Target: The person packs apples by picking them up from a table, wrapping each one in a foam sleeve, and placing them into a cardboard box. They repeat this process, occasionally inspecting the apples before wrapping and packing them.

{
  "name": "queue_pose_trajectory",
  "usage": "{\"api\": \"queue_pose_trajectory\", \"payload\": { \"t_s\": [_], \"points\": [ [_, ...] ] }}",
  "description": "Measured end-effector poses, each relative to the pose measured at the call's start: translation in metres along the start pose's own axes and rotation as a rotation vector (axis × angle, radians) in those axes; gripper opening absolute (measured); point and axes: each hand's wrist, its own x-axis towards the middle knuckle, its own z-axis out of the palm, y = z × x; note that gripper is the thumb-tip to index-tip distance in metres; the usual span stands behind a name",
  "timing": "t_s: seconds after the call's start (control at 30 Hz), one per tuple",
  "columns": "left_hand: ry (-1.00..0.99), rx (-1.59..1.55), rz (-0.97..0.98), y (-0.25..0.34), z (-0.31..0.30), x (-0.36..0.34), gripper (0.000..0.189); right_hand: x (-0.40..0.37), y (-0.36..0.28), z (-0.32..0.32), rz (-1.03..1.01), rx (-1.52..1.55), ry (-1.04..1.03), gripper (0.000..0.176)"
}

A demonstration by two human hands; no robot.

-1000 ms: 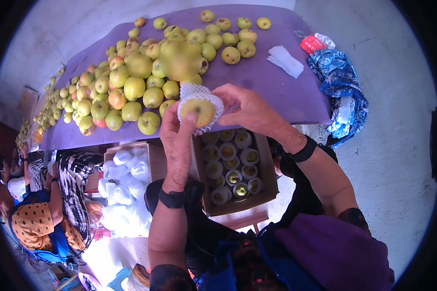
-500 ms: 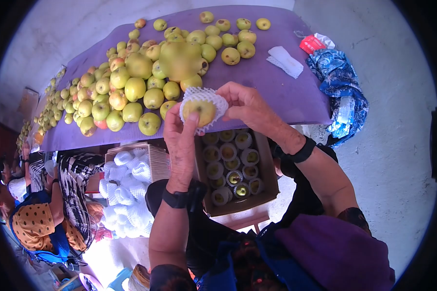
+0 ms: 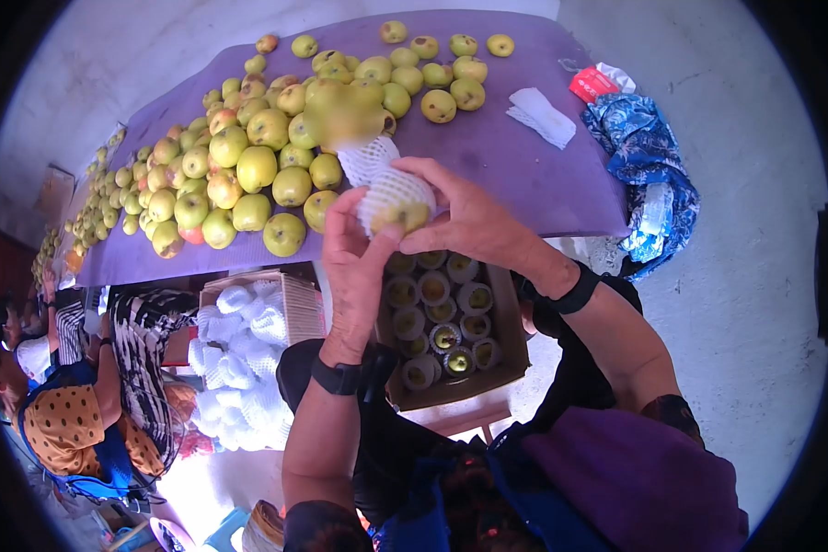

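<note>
A yellow-green apple (image 3: pixel 401 217) sits inside a white foam net sleeve (image 3: pixel 391 191), held up between my two hands above the table's front edge. My left hand (image 3: pixel 357 253) grips it from the left and below, thumb on the apple's bare lower face. From the right, my right hand (image 3: pixel 460 210) has its fingers curled over the sleeve and its thumb near the apple's bottom. The upper end of the sleeve sticks out past the apple, away from me. Below my hands, a cardboard box (image 3: pixel 515 373) holds several apples in foam sleeves.
A large heap of apples (image 3: pixel 256 168) covers the left and middle of the purple-covered table (image 3: pixel 497 198). Folded white paper (image 3: pixel 541 117) and blue patterned cloth (image 3: pixel 649 166) lie at the right. A box of foam sleeves (image 3: pixel 244 340) stands left of my knees. Another person (image 3: pixel 60 419) sits further left.
The foam sleeve has gone further over the apple, its free end now stretching away from me. My right hand has moved down and inward, closer to my left.
</note>
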Motion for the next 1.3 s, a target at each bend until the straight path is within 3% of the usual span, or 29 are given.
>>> {"api": "queue_pose_trajectory", "payload": {
  "t_s": [0.17,0.33,0.57,0.63,0.67,0.73,0.77,0.83,0.97,1.03,1.07,1.13,1.3],
  "points": [
    [-0.018,0.014,-0.093,0.003,0.001,-0.001,0.048,0.003,0.012,-0.004,0.018,0.178,-0.047,0.072],
    [0.100,-0.006,-0.084,0.003,0.001,-0.001,0.034,0.004,0.012,0.000,0.013,0.354,0.092,0.067],
    [-0.032,0.183,-0.173,0.000,-0.016,-0.003,0.028,0.006,0.010,0.000,0.006,0.272,0.218,0.067],
    [0.028,0.018,-0.169,0.000,-0.018,0.000,0.047,0.004,0.011,0.002,-0.096,0.213,0.205,0.066],
    [0.032,0.018,-0.169,0.003,-0.018,0.000,0.047,0.003,0.011,0.003,-0.095,0.214,0.202,0.066],
    [-0.068,-0.353,-0.311,0.013,-0.014,-0.001,0.060,-0.001,0.007,0.006,-0.251,-0.090,0.205,0.066],
    [-0.121,-0.361,-0.346,0.011,-0.015,-0.002,0.071,-0.001,0.005,0.007,-0.250,-0.088,0.198,0.066],
    [-0.140,-0.418,-0.363,0.012,-0.009,-0.006,0.069,-0.002,0.002,0.009,-0.473,-0.569,0.164,0.066],
    [-0.083,-0.407,-0.384,0.009,-0.006,-0.008,0.056,-0.002,0.004,0.023,-0.371,-0.554,0.122,0.065],
    [-0.075,-0.360,-0.367,0.007,-0.009,-0.004,0.052,0.003,0.003,0.025,-0.595,-0.671,0.358,0.052],
    [-0.061,-0.382,-0.356,0.007,-0.011,-0.002,0.049,0.004,0.004,0.024,-0.597,-0.673,0.356,0.052],
    [-0.043,-0.405,-0.341,0.008,-0.011,-0.001,0.047,0.002,0.006,0.018,-0.682,-0.763,0.287,0.034],
    [-0.010,-0.257,-0.245,0.009,-0.012,0.000,0.049,-0.002,0.010,0.012,-0.697,-0.714,0.203,0.026]
  ]
}}
